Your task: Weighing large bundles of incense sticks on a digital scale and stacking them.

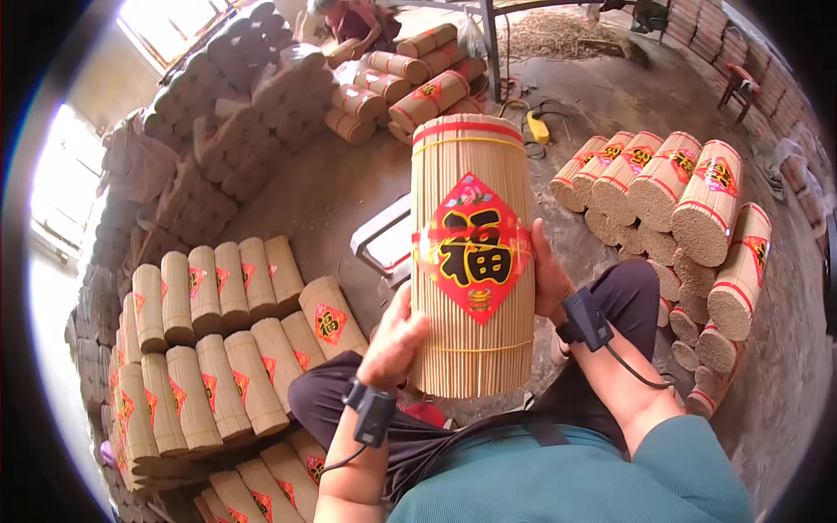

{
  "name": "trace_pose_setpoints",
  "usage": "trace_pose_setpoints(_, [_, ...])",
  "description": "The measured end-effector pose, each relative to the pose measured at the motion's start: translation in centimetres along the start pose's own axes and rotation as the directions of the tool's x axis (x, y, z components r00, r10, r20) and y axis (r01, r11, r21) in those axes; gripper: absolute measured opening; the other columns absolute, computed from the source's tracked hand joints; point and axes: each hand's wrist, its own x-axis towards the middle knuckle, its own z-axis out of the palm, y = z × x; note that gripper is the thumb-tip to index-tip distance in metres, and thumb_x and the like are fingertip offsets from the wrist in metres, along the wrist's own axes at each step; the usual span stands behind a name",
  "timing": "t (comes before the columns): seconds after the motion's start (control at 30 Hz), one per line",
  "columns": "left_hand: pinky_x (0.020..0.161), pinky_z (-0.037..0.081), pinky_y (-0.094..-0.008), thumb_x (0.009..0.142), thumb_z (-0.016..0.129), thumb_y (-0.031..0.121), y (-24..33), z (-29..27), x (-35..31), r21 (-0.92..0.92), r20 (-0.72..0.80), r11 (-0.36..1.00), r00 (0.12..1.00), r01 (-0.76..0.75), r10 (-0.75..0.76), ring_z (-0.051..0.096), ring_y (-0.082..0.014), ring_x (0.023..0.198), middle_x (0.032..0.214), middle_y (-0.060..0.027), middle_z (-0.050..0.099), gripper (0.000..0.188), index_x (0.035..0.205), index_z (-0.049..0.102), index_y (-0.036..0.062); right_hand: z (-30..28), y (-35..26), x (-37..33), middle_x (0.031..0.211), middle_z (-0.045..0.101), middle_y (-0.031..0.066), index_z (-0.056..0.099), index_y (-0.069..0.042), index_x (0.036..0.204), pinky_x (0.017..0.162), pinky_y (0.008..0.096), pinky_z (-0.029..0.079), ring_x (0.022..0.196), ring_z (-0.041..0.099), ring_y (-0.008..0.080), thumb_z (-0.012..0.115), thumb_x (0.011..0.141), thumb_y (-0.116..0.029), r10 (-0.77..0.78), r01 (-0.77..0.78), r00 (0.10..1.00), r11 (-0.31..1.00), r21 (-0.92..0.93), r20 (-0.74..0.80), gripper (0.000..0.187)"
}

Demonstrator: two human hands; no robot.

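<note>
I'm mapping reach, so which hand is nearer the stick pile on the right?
Right. The right hand is on the right side of the held bundle, apart from the stick pile. The left hand is farther away, on the bundle's left side.

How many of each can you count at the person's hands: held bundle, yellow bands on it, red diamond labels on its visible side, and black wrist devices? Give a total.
Held bundle: 1
Yellow bands: 2
Red diamond label: 1
Black wrist devices: 2
Total: 6
</note>
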Motion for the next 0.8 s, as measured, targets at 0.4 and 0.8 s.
trace_pose_setpoints(0.4, [0.106, 0.032, -0.0485, 0.091, 0.059, 0.038, -8.4, 2.2, 1.9, 0.38, 0.097, 0.87, 0.949, -0.314, 0.3, 0.035, -0.0245, 0.134, 0.146, -0.0062, 0.037, 0.066, 0.145, 0.031, 0.0146, 4.8, -0.5, 1.3, 0.138, 0.047, 0.0092, 0.039, -0.011, 0.139, 0.106, 0.0457, 0.036, 0.126, 0.045, 0.0255, 0.054, 0.088, -0.056, -0.269, 0.225, 0.958, 0.918, 0.327, 0.098, 0.069])
trace_pose_setpoints(0.8, [0.105, 0.037, -0.0497, 0.082, 0.057, 0.064, 1.5, -2.9, 2.1, -0.654, -0.328, 0.544, 0.845, -0.526, 0.422, 0.045, -0.0282, 0.126, 0.14, -0.0086, 0.046, 0.083, 0.14, 0.037, 0.0096, 1.2, 0.2, -1.0, 0.141, 0.043, 0.0113, 0.031, -0.011, 0.144, 0.102, 0.0425, 0.04, 0.126, 0.046, 0.0233, 0.052, 0.093, -0.043, 0.262, -0.06, 0.953, 0.656, -0.752, 0.152, 0.063])
